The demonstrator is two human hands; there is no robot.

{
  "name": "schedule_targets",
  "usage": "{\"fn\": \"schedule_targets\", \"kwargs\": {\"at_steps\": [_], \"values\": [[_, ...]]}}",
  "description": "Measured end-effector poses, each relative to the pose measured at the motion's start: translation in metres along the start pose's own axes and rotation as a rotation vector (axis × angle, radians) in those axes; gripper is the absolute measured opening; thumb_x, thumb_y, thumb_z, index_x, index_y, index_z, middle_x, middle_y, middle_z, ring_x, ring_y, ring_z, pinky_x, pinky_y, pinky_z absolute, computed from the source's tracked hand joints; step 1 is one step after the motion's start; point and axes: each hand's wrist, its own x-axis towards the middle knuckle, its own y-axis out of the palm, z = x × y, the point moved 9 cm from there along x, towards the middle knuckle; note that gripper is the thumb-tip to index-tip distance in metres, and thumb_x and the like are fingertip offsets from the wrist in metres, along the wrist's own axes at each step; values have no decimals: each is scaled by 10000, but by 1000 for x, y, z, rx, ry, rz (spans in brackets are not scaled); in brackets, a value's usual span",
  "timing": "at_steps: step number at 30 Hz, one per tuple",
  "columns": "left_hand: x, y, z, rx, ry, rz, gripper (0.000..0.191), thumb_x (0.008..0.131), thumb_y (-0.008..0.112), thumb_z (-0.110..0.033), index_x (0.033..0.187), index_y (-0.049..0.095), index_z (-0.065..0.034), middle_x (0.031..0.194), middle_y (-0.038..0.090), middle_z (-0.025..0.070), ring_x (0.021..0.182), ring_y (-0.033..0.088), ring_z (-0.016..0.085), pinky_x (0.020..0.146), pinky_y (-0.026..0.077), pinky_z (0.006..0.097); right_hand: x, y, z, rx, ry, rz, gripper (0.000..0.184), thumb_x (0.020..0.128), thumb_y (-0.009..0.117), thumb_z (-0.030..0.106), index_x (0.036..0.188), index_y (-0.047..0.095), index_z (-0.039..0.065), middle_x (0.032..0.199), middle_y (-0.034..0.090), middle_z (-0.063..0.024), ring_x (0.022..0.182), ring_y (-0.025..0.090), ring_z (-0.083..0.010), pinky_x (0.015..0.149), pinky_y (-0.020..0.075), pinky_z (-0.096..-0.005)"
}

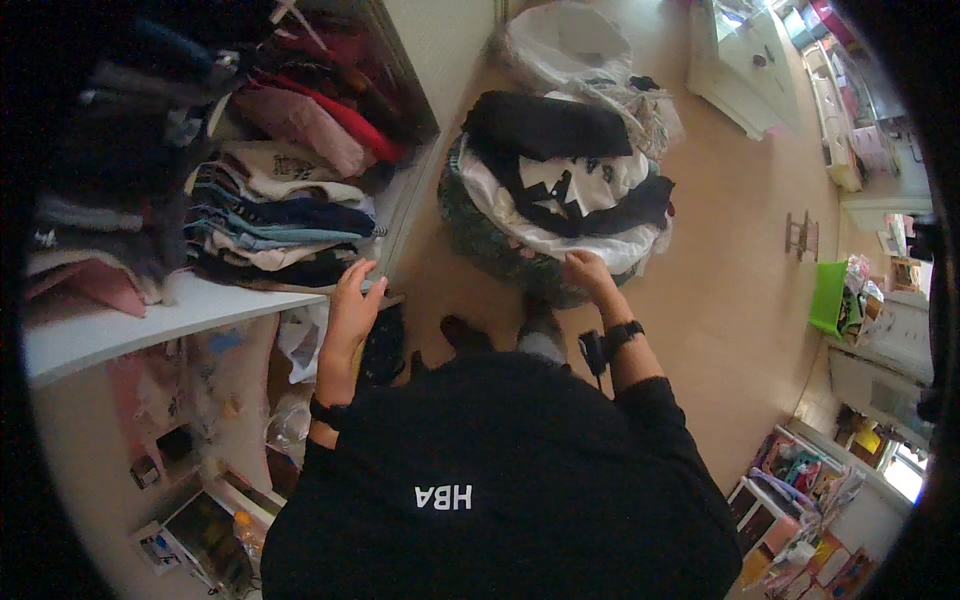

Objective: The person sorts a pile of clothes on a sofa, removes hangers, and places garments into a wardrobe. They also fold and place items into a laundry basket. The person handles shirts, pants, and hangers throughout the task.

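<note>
A stack of folded clothes (281, 217) lies on a white shelf (172, 315) at the left. Just beside the stack's lower right corner is my left hand (358, 300), fingers apart; it seems to hold nothing. In front of me on the floor stands a round fabric basket or bag (480, 225) with a white lining, filled with clothes. A black garment with a white pattern (559, 180) lies on top in it. My right hand (586, 271) is at the near rim of the white lining, fingers curled; whether it grips the lining is unclear.
Behind the full basket stands another white-lined container (570, 45). A white cabinet (742, 67) is at the upper right, a small wooden stool (801, 235) and a green bin (829, 296) farther right. Dark hanging clothes (120, 142) fill the upper left. My feet are between shelf and basket.
</note>
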Motion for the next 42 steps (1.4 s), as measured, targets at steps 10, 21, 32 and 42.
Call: {"fn": "schedule_targets", "kwargs": {"at_steps": [10,21,32,42], "values": [[17,104,-49,90,-101,104,333,844,596,-186,1132,552,-24,1185,552,155,1124,513,300,962,382,347,225,-172,71,533,-68,-455,481,857,602,333,1183,417,31,1115,516,-157,899,589,-291,676,533,-387],[8,135,-83,149,-191,105,418,837,608,-197,1209,502,-40,1255,508,149,1183,460,310,988,357,360,227,-159,194,345,-403,-344,389,691,689,117,1030,558,-20,803,615,-84,549,561,-168,448,435,-290],[36,96,-127,32,184,-225,574,791,663,-189,1281,419,-15,1231,507,182,1120,503,311,941,404,386,-137,126,254,-5,-953,366,372,726,724,134,1006,519,1,961,565,-123,894,551,-186,795,442,-312],[-93,-23,-92,-974,-108,-647,573,865,605,-362,1266,427,5,1259,488,145,1112,501,266,931,409,383,-177,150,273,-65,-768,528,630,844,631,257,1351,327,39,1314,434,-118,1204,410,-220,1004,320,-342]]}}
